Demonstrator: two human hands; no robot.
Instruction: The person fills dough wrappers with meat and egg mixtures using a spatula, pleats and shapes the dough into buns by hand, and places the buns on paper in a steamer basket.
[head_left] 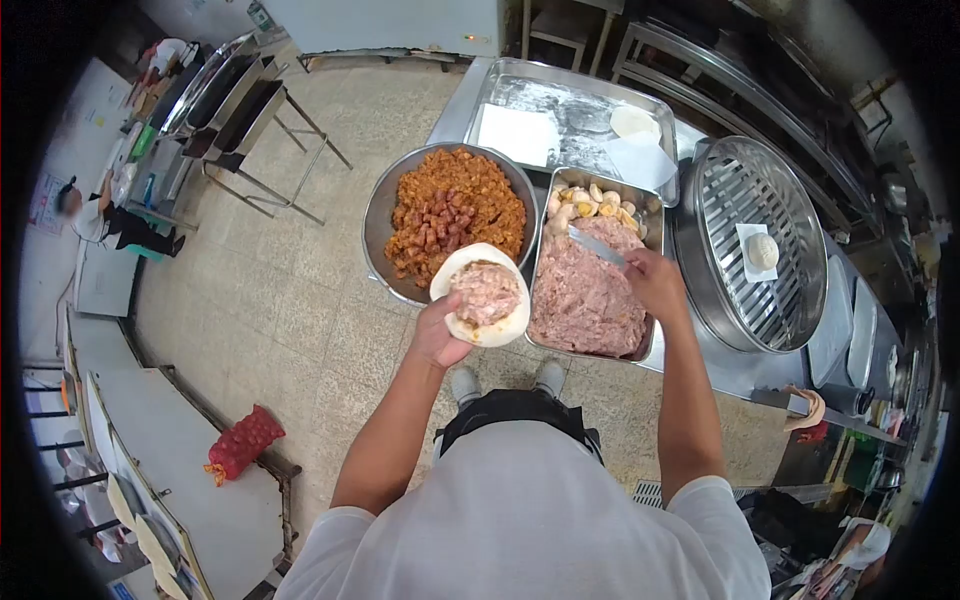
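My left hand (438,338) holds a flat round of white dough (508,332), with the thumb over its edge. A mound of pinkish meat filling (487,292) lies on the dough. In my right hand (656,288) is a flat metal spatula (596,246), its blade over the rectangular pan (533,270). That pan holds pink minced meat (582,300), with halved boiled eggs (608,205) at its far end. Left of it, a round metal bowl (371,232) contains orange-brown filling (420,195) with darker meat chunks in the middle.
A floured tray (575,80) with white sheets and a dough round (632,122) lies behind the pan. At right, a slatted steamer (698,270) holds one white bun (762,251) on paper. A red net sack (245,442) rests at lower left. Another person (100,218) stands far left.
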